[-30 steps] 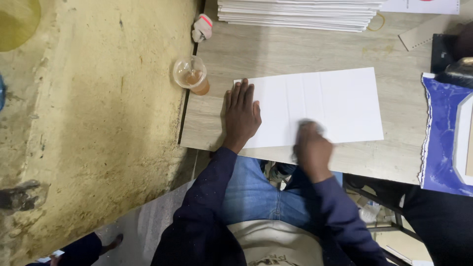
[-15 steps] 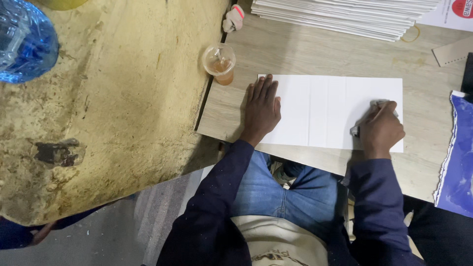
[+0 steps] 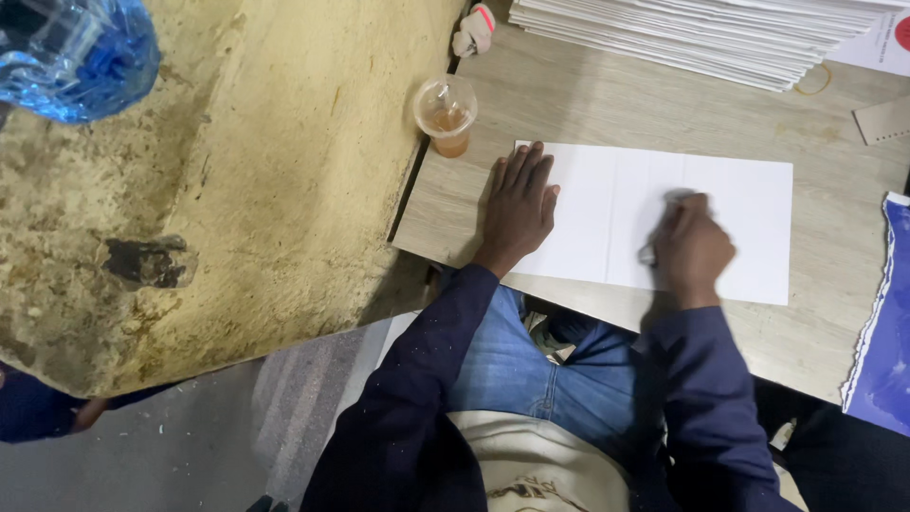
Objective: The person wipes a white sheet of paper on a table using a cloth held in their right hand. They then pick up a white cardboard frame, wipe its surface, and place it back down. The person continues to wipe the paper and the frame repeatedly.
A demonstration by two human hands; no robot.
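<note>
- The left hand [image 3: 520,210] lies flat on the left end of a white sheet [image 3: 739,228], fingers straight and close together, palm pressing the paper onto the table [image 3: 588,104].
- The right hand [image 3: 690,248] sits near the middle of the sheet, curled into a loose fist and blurred; a small grey object [image 3: 647,254] pokes out at its left side, but I cannot tell exactly how the fingers grip it.
- The sheet lies in the centre-right of the frame, long side running left to right, with faint crease lines across it.
- A clear plastic cup [image 3: 445,114] with brownish drink stands just above and left of the left hand, near the table's edge.
- A stack of white sheets [image 3: 701,33] fills the upper right.
- A blue bag [image 3: 886,351] lies at the right edge.
</note>
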